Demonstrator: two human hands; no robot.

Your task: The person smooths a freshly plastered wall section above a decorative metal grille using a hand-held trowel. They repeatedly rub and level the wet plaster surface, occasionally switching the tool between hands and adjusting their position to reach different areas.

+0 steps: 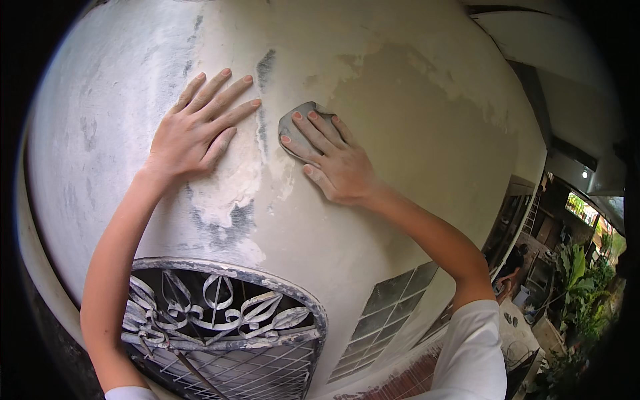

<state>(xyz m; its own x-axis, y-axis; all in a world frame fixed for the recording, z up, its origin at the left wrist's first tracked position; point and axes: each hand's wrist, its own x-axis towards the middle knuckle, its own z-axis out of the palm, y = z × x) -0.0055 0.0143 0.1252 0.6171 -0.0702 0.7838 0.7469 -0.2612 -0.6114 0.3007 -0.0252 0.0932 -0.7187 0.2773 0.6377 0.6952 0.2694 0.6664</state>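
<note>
A pale wall (313, 220) with worn, patchy paint stands in front of me, with a rough whitish patch and dark grey streaks near its middle. My left hand (197, 133) lies flat on it, fingers spread, with nothing in it. To the right of that, my right hand (331, 157) presses a dark grey piece of sandpaper (303, 113) against the wall. The fingers lie across the sheet, covering much of it, and its rounded upper edge shows beyond them. Whitish dust coats both hands.
Below the hands is an arched opening with a scrolled metal grille (213, 313), its paint flaking. A window with bars (383, 320) lies lower right. Further right are a person (512, 267), green plants (580, 280), a ladder (531, 213) and a lit bulb (585, 174).
</note>
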